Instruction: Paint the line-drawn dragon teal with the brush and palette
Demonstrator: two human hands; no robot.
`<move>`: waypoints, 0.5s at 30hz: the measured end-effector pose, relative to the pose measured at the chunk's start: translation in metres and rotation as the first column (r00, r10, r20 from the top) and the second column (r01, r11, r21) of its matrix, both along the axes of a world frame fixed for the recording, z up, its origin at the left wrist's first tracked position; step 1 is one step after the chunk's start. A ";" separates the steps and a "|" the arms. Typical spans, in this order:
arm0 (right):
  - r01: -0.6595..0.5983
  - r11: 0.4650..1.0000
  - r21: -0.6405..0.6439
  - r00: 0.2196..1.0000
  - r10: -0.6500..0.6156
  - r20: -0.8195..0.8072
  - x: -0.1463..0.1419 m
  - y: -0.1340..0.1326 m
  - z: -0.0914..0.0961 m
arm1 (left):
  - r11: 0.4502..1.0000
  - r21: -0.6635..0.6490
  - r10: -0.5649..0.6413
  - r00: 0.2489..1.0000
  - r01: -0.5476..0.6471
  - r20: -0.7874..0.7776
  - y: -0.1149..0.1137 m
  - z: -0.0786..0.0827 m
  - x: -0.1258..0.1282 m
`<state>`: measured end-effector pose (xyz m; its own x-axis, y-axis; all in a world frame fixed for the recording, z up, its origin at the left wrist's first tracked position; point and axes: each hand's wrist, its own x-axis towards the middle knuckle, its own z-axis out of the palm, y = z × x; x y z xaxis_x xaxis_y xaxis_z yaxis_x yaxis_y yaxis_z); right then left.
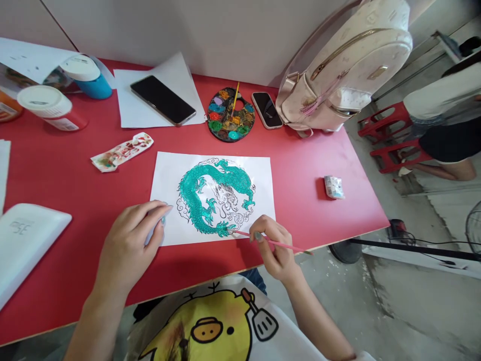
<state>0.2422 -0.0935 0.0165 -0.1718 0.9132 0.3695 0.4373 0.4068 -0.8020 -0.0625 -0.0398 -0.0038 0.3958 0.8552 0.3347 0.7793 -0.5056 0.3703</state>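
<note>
A white sheet of paper lies on the red table, printed with a line drawing of a dragon. Teal paint covers most of the dragon's body, while its head in the middle is still black outline on white. My right hand pinches a thin pink paintbrush, its tip touching the paper at the teal tail near the lower edge. My left hand rests at the paper's left edge, fingers stretched out and thumb a little apart; I see nothing held in it.
Beyond the paper sit a paint palette with a yellow brush, two phones and a pale backpack. Paint bottles, a stained strip and a white device are leftward. A small packet lies right.
</note>
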 end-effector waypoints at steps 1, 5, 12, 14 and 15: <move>0.004 1.000 0.001 1.000 -0.004 -0.011 0.000 0.000 0.000 | 1.000 0.006 -0.008 1.000 0.008 -0.010 0.000 0.000 0.000; -0.033 0.999 -0.001 0.999 0.033 -0.004 -0.004 -0.001 0.001 | 1.000 0.020 -0.005 1.000 0.005 0.001 0.001 0.000 0.001; 0.022 1.000 -0.019 1.000 -0.022 -0.007 0.000 -0.001 0.000 | 0.998 -0.048 0.032 0.999 -0.030 0.041 0.000 0.001 0.000; 0.009 1.000 -0.008 1.000 -0.010 -0.028 -0.001 -0.001 0.001 | 0.998 -0.058 0.036 0.998 -0.033 0.042 0.000 0.001 0.000; -0.004 1.000 -0.004 1.000 0.004 -0.028 -0.003 -0.001 0.001 | 0.998 -0.053 0.035 0.999 -0.033 0.041 0.000 0.001 0.000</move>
